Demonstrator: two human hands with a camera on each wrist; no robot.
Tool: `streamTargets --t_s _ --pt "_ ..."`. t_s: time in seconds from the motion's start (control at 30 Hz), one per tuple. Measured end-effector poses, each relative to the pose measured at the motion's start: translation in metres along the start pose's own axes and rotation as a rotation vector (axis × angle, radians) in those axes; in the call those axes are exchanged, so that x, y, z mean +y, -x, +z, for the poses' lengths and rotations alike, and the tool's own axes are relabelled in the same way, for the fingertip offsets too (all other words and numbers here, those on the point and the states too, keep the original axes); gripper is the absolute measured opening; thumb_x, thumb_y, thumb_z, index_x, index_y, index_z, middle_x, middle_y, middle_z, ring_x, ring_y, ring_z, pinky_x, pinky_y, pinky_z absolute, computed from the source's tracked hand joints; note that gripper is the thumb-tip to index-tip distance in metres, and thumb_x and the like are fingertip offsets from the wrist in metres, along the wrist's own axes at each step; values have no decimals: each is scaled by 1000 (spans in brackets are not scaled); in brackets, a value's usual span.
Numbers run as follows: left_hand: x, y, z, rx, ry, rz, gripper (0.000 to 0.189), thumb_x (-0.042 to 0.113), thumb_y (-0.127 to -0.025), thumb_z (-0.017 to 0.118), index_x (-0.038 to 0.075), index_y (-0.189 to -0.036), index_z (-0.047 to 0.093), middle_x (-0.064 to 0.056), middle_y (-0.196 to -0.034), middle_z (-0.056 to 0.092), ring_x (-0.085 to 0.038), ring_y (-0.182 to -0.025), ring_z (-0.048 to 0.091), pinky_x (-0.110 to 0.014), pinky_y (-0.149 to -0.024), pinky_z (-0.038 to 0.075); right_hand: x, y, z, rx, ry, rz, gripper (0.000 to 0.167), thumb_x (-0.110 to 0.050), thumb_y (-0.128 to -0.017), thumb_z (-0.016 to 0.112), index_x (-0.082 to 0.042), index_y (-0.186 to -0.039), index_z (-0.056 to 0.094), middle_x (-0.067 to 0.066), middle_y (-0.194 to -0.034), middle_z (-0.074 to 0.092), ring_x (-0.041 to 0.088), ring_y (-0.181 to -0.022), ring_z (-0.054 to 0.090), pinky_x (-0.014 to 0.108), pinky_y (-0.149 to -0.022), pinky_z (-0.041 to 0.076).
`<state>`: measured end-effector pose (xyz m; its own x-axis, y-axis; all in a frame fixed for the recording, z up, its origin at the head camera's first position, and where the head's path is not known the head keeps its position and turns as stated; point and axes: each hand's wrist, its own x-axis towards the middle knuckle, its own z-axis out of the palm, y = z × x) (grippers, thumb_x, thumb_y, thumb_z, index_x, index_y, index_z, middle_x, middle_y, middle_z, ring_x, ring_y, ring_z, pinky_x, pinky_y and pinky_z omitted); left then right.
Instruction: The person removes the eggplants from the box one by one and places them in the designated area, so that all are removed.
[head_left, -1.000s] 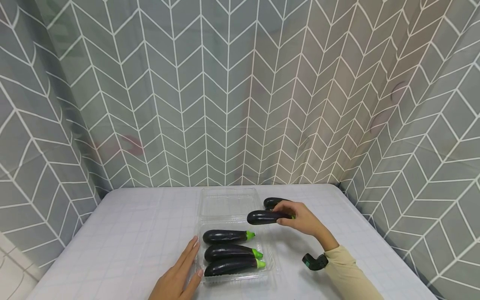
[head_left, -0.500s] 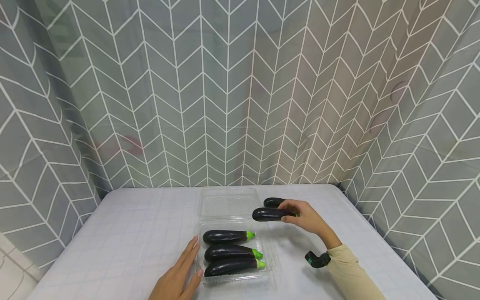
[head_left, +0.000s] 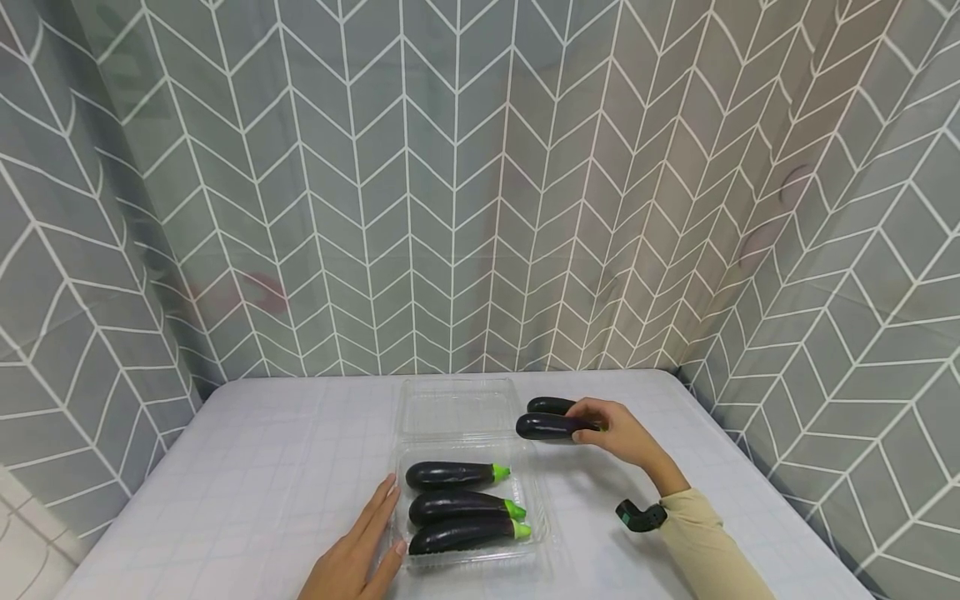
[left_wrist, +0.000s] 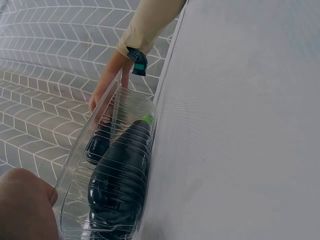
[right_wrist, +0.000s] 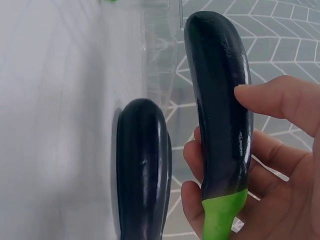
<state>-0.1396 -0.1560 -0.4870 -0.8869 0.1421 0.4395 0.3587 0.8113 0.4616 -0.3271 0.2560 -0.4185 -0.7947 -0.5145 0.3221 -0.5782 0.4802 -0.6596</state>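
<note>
My right hand (head_left: 618, 432) grips a dark purple eggplant (head_left: 542, 427) near its green stem end, just right of the clear plastic container. In the right wrist view, thumb and fingers wrap the held eggplant (right_wrist: 220, 100), which is raised off the tabletop. Another eggplant (right_wrist: 142, 170) lies on the table close by; its stem end is out of that view. My left hand (head_left: 356, 537), fingers extended, touches the left rim of the container (head_left: 536, 500). Inside that container lie three eggplants (head_left: 457, 506) side by side, green stems pointing right.
The container's clear lid (head_left: 457, 408) is folded back flat behind the tray. A white cloth covers the table (head_left: 262, 467). Patterned grey curtain (head_left: 465, 208) hangs behind and at both sides. A black device (head_left: 641, 517) sits on the right wrist.
My right hand has moved right and slightly toward the back with the eggplant, away from the container and nearer the eggplant on the table. The left hand has stayed in place.
</note>
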Motion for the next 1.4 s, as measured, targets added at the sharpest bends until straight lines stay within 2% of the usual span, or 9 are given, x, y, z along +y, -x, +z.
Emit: streamTargets --t_s 0.2,0.4,0.6,0.97,1.27,1.4 --pt "-1 1 1 17 -1 12 65 35 -99 70 6 -154 51 -1 -164 41 -22 -119 66 -45 -82 60 8 1 -2 11 -8 24 24 -6 -90 77 -3 -113 72 7 -112 71 27 -105 66 39 -93 55" --pt "-2 0 2 41 3 41 66 30 -98 73 5 -154 51 -2 -163 41 -22 -116 67 -43 -80 61 16 4 -5 20 16 33 23 -6 -90 77 -4 -112 72 5 -110 71 23 -103 67 38 -90 55" --pt "-2 0 1 31 4 35 65 31 -98 73 5 -154 50 -2 -163 41 -22 -116 67 -44 -80 61 21 7 -7 30 16 30 23 -6 -89 77 -4 -111 73 4 -107 72 20 -100 67 37 -90 55" --pt "-1 0 1 25 2 29 65 32 -99 72 5 -154 50 -2 -164 41 -23 -116 67 -44 -79 61 30 10 -8 27 33 56 23 -9 -88 77 -3 -110 73 6 -106 72 23 -99 67 34 -88 55" --pt "-2 0 2 36 -5 30 66 32 -98 73 5 -154 50 -2 -163 41 -23 -117 67 -44 -81 61 33 11 -10 -20 10 69 27 -7 -86 81 0 -110 73 9 -106 72 31 -100 66 46 -90 55" --pt "-2 0 3 37 -13 32 66 33 -98 73 6 -154 51 -2 -163 41 -22 -117 67 -43 -80 61 36 11 -11 -39 40 72 28 -7 -84 83 -1 -109 74 8 -105 72 31 -100 66 46 -89 55"
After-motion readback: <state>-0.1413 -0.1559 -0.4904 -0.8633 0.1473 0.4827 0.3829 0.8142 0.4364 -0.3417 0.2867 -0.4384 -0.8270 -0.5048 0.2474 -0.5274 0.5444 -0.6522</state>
